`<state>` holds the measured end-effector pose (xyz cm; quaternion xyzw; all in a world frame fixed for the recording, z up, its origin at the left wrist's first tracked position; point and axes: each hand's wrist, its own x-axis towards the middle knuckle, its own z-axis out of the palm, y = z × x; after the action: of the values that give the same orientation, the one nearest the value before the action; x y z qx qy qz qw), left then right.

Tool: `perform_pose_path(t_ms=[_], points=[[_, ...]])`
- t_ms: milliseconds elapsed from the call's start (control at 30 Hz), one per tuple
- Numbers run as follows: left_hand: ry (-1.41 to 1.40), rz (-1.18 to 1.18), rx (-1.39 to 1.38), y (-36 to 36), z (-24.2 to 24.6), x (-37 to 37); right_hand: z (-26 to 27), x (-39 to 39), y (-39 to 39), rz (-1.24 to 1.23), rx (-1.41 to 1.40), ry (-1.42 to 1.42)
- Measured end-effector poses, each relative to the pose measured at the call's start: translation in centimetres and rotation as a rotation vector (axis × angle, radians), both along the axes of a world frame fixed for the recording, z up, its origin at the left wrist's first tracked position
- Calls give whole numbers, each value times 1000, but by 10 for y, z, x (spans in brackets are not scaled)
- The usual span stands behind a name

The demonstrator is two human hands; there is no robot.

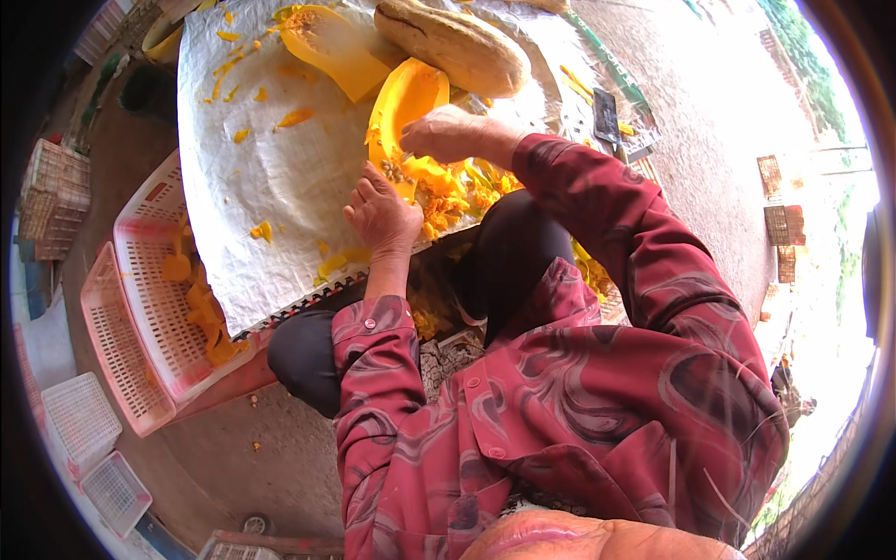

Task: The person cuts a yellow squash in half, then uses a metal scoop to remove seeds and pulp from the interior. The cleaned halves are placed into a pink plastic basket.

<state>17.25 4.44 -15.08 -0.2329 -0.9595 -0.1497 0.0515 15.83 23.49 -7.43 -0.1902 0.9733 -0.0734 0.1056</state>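
On a table covered with a white woven plastic sheet point(280, 175) lies a hollowed piece of orange squash point(402, 94). My left hand point(385, 213) grips its near end, where seeds point(392, 171) cling. My right hand point(437, 133) is over its hollow, fingers curled; whether it holds anything inside is hidden. Stringy orange pulp point(448, 199) is heaped just below the right hand. Another cut squash piece point(343, 52) lies behind to the left, its far end full of fibre. A whole tan squash point(455, 45) lies beyond, close to both.
Left of the table, a pink-white plastic basket point(147, 245) holds orange squash pieces point(210, 325). A dark flat object point(605, 115) lies at the table's right side. Squash scraps point(294, 117) are scattered on the sheet. More baskets point(82, 416) stand on the floor at left.
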Motion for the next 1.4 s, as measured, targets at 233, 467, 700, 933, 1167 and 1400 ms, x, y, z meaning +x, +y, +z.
perform_pose_path(t_ms=[233,467,700,933,1167,1400], points=[[-17,-7,4,-3,4,0,1,-9,15,-315,54,279],[-17,-22,10,-1,8,0,-18,-16,-33,-236,35,329],[21,-81,35,-15,1,-18,-7,26,33,-190,-67,192],[46,-314,25,-86,-8,-84,-13,2,-29,-167,-9,201],[-16,-219,-170,-92,0,-103,-41,-20,-93,-432,-122,164],[-137,-238,-183,-90,8,-110,-43,-26,-94,-365,-109,124]])
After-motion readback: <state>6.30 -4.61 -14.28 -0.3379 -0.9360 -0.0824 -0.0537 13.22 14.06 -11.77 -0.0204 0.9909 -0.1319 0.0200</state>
